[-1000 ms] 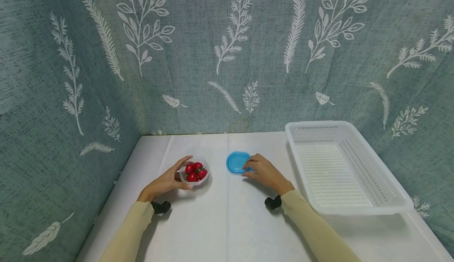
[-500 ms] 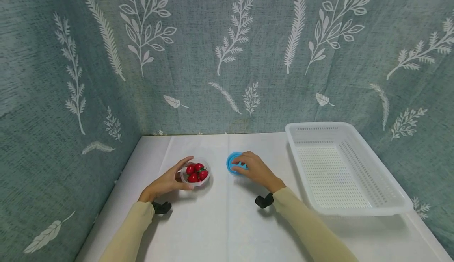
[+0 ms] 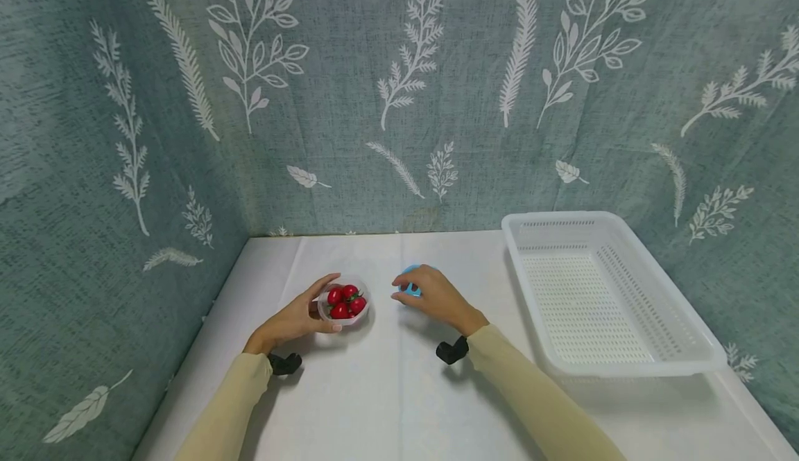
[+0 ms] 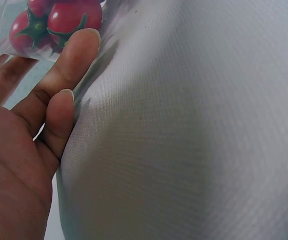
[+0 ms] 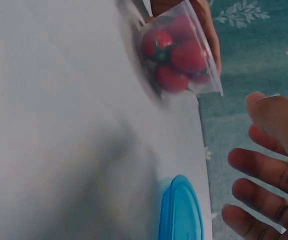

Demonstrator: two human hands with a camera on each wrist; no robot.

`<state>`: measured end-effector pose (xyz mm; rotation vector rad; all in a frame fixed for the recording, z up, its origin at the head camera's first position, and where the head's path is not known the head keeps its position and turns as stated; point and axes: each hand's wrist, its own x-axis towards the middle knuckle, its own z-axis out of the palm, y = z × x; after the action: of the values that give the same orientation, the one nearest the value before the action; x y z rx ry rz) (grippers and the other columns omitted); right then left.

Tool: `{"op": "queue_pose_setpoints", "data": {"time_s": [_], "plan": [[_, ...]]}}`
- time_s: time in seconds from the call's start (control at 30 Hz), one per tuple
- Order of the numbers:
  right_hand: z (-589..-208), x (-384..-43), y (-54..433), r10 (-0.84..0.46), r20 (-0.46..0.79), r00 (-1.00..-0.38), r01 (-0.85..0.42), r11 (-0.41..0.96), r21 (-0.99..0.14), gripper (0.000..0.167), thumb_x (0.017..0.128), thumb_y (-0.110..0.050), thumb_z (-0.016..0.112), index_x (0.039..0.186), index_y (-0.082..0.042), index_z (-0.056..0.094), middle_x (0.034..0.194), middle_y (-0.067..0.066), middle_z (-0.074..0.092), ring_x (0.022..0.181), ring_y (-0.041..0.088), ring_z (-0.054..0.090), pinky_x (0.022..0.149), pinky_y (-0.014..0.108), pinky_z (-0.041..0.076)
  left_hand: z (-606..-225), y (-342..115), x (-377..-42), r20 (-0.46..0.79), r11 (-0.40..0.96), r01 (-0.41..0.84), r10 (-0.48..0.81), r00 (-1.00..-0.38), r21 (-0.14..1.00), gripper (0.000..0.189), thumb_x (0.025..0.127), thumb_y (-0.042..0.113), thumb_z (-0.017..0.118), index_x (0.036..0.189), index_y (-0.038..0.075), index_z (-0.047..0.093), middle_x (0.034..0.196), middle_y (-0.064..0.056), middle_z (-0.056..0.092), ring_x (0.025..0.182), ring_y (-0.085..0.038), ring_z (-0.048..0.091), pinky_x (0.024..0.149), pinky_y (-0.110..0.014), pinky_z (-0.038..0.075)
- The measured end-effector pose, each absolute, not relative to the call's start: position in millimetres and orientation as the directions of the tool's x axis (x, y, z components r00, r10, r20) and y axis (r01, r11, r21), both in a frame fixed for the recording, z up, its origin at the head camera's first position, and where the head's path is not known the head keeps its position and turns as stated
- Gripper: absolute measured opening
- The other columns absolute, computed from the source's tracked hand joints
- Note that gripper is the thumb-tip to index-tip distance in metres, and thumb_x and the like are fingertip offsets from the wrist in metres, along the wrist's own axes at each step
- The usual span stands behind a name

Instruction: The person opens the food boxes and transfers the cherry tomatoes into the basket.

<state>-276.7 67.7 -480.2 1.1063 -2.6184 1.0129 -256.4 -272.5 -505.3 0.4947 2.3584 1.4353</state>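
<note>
On the left of the head view, a small clear plastic container (image 3: 361, 321) holds several red cherry tomatoes (image 3: 339, 311) with green stems. My left hand (image 3: 287, 321) grips its side, thumb on the near side and fingers round the far side. In the left wrist view, fingertips lie along the wall below the tomatoes (image 4: 66, 20). My right hand (image 3: 437, 299) hovers over a blue lid (image 3: 410, 290), hiding most of it. The right wrist view shows that hand's fingers (image 5: 256, 162) loosely bent with nothing between them, apart from the blue lid (image 5: 187, 212) and the tomato container (image 5: 211, 82).
A large white perforated basket (image 3: 596, 308) stands at the right of the white-covered table (image 3: 368, 398). A grey-green leaf-print cloth (image 3: 349, 100) hangs behind and along the left side. Each wrist wears a black camera mount (image 3: 451, 351).
My right hand has moved left across the blue lid, towards the tomato container, covering more of the lid. The left hand and the container stay in place.
</note>
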Motion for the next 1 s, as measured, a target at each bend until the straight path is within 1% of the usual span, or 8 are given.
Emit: {"op": "queue_pose_setpoints", "data": {"time_s": [0.17,0.33,0.5,0.6,0.7,0.83,0.9,1.0], "plan": [[-478.1,-272.8,58.3,-0.607,0.337,-0.720,-0.679,0.514,-0.524,0.029,0.098,-0.031,0.072,0.116,-0.009,0.076,0.094,-0.007,0.072,0.092,0.019,0.063,0.085,0.033,0.049,-508.1,-271.8,-254.0,-0.096,0.421,0.120,0.457,-0.885,0.899,0.107,0.082,0.025,0.090,0.164,0.026,0.021,0.164,-0.014,0.026,0.106,-0.031,0.060,0.091,-0.042,0.048],[-475.5,-266.7,45.5,-0.636,0.303,-0.710,-0.690,0.541,-0.481,0.034,0.098,-0.034,0.072,0.120,-0.009,0.075,0.096,-0.005,0.072,0.092,0.018,0.062,0.081,0.030,0.049,-510.2,-270.4,-251.1,-0.114,0.431,0.100,0.443,-0.889,0.897,0.109,0.080,0.026,0.091,0.164,0.028,0.022,0.162,-0.012,0.031,0.116,-0.032,0.059,0.098,-0.044,0.047],[-465.5,-265.8,32.4,-0.642,0.302,-0.705,-0.701,0.562,-0.440,0.034,0.099,-0.037,0.071,0.122,-0.013,0.075,0.098,-0.006,0.071,0.091,0.013,0.058,0.077,0.027,0.048,-506.3,-270.5,-255.2,-0.094,0.432,0.120,0.442,-0.892,0.894,0.108,0.081,0.025,0.090,0.164,0.026,0.021,0.162,-0.015,0.031,0.117,-0.034,0.060,0.100,-0.049,0.048],[-462.9,-265.3,25.1,-0.645,0.300,-0.703,-0.703,0.566,-0.430,0.032,0.099,-0.036,0.071,0.122,-0.014,0.075,0.098,-0.005,0.071,0.091,0.013,0.058,0.076,0.027,0.048,-507.1,-271.1,-257.1,-0.094,0.426,0.119,0.448,-0.889,0.897,0.109,0.081,0.025,0.090,0.164,0.026,0.019,0.163,-0.014,0.029,0.117,-0.033,0.060,0.099,-0.048,0.048],[-462.2,-264.6,18.1,-0.651,0.276,-0.708,-0.697,0.579,-0.423,0.034,0.099,-0.037,0.071,0.122,-0.014,0.075,0.099,-0.003,0.071,0.092,0.014,0.058,0.076,0.027,0.049,-508.2,-272.1,-257.1,-0.091,0.424,0.129,0.461,-0.883,0.897,0.110,0.082,0.024,0.089,0.165,0.024,0.017,0.164,-0.016,0.028,0.118,-0.032,0.059,0.097,-0.045,0.048],[-461.9,-262.6,9.6,-0.656,0.218,-0.723,-0.678,0.610,-0.411,0.038,0.098,-0.044,0.070,0.123,-0.016,0.074,0.101,-0.002,0.071,0.093,0.013,0.057,0.077,0.027,0.049,-508.1,-272.4,-256.8,-0.073,0.471,0.167,0.450,-0.890,0.866,0.109,0.082,0.028,0.089,0.165,0.024,0.019,0.159,-0.016,0.033,0.109,-0.029,0.052,0.087,-0.042,0.046],[-462.0,-261.8,6.1,-0.656,0.199,-0.728,-0.671,0.623,-0.401,0.038,0.098,-0.046,0.070,0.121,-0.017,0.075,0.101,-0.001,0.070,0.092,0.013,0.057,0.077,0.028,0.049,-507.2,-271.9,-256.9,-0.072,0.497,0.172,0.434,-0.898,0.851,0.109,0.080,0.031,0.090,0.164,0.026,0.022,0.153,-0.014,0.039,0.103,-0.030,0.048,0.082,-0.042,0.044],[-463.3,-261.2,1.6,-0.647,0.188,-0.739,-0.661,0.643,-0.387,0.036,0.097,-0.046,0.071,0.118,-0.016,0.076,0.099,0.000,0.070,0.090,0.013,0.057,0.076,0.028,0.049,-506.0,-271.5,-256.7,-0.071,0.505,0.173,0.428,-0.901,0.845,0.108,0.080,0.032,0.090,0.164,0.025,0.023,0.150,-0.013,0.043,0.105,-0.030,0.048,0.083,-0.042,0.045]]}}
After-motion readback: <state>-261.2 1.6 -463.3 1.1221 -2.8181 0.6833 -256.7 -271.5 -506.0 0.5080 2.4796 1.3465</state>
